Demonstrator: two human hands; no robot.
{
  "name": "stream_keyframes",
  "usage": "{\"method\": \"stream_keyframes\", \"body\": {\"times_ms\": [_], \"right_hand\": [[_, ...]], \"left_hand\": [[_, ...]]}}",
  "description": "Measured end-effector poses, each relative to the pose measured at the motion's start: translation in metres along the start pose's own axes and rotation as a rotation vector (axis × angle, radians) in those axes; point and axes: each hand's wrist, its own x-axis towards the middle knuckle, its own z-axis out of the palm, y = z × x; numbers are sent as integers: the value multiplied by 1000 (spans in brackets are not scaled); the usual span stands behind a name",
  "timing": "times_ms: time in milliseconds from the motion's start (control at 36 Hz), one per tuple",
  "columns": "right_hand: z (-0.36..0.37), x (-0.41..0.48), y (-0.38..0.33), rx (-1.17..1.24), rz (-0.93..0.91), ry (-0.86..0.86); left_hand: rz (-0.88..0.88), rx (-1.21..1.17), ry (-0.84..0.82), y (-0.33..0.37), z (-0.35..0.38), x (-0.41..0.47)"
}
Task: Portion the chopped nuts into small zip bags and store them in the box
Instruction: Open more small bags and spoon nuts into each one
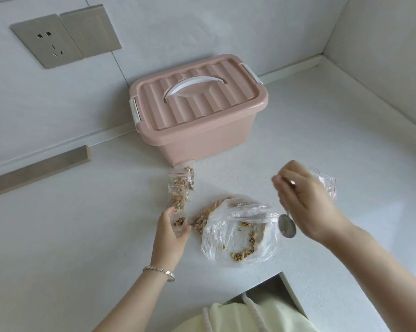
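The small bag (pixel 178 222) I'm filling sits on the counter (pixel 82 236) in front of the box (pixel 197 130), off its left front corner, with a few nuts in it. My left hand (pixel 169 233) grips it, thumb and fingers curled round its sides. The filled bags (pixel 179 188) lie in a row between it and the box; I can't tell whether the farthest one touches the box wall. The big bag (pixel 238 236) lies crumpled in front of the box's right half, with nuts (pixel 242 254) scattered inside. My right hand (pixel 307 202), in front of the box and out past its right end, pinches a spoon (pixel 287 226) by the handle, bowl hanging down. Some empty bags (pixel 326 180) show beyond that hand. The box stands against the wall, lid on. A socket (pixel 46 40) is on the wall up-left of the box.
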Motion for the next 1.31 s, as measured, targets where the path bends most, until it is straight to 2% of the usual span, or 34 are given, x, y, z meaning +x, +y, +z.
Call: {"method": "stream_keyframes", "body": {"times_ms": [56, 139, 194, 222, 306, 361, 472, 611, 694, 861, 944, 1111, 1222, 1306], "right_hand": [[11, 13, 2, -104, -21, -115], [32, 27, 9, -378, 27, -474], [49, 32, 19, -573, -6, -672], [58, 33, 24, -639, -38, -718], [76, 38, 38, -660, -46, -693], [80, 43, 43, -626, 17, -629], [69, 46, 53, -660, 138, -625], [39, 38, 69, -529, 270, -541], [20, 33, 76, -459, 330, -471], [-10, 28, 91, -352, 467, -415], [-11, 30, 95, -306, 489, -492], [14, 60, 83, -243, 415, -619], [30, 85, 75, -149, 444, -784], [36, 91, 69, -141, 416, -820]], "left_hand": [[66, 52, 92, 8, 0, -4], [219, 126, 205, 22, 0, -13], [298, 90, 221, 31, 1, -22], [315, 60, 200, 35, 3, -28], [168, 44, 33, 48, 12, -44], [86, 129, -67, 48, 24, -48], [-53, 264, -211, 50, 45, -44], [-185, 273, -271, 54, 67, -33], [-203, 199, -240, 62, 79, -23], [-126, -17, -210, 87, 81, -4], [-102, -65, -207, 92, 72, 6], [-38, -128, -176, 100, 54, 21], [35, -199, -230, 112, 48, 22], [103, -223, -281, 121, 44, 22]]}}
